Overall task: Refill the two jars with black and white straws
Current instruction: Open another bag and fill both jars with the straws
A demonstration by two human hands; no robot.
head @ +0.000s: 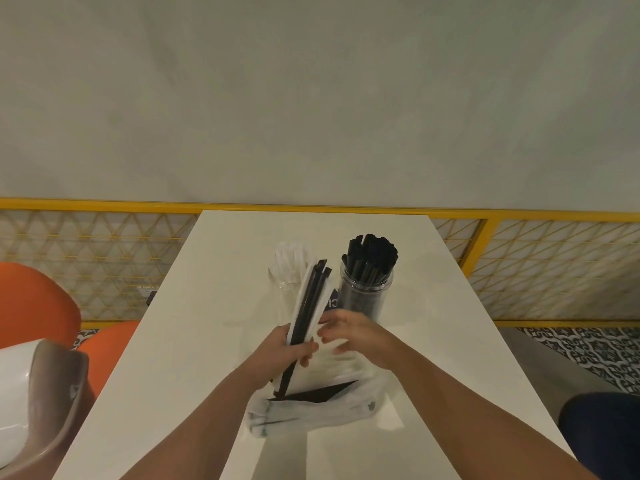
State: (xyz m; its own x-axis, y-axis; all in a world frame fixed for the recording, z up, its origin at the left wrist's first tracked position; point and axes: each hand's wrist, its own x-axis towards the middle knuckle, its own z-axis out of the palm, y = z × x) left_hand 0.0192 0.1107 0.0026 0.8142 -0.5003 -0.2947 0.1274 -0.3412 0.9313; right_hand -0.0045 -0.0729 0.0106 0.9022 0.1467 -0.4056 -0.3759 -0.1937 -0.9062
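My left hand [292, 351], just below the centre of the frame, grips 1 mixed bundle [310, 299] of black and white straws; fingers and thumb are curled round its lower part, and the bundle tilts up and to the right. My right hand [353, 336] sits just to the right of the bundle, fingers loosely bent and spread, with nothing visible between them; the fingertips are blurred. Directly below both hands, a thin plastic bag [311, 412] lies on the table [180, 341] and contains more white and black straws lying flat. Above the hands, 2 clear jars stand upright side by side near the centre of the frame. The left jar [287, 285] holds white straws [292, 259] and is partly covered by the bundle. The right jar [365, 296] holds black straws [372, 254], packed closely. The table is white and runs to a yellow-framed lattice panel [104, 258] across the middle of the frame. An orange seat [31, 299] is at the left edge.
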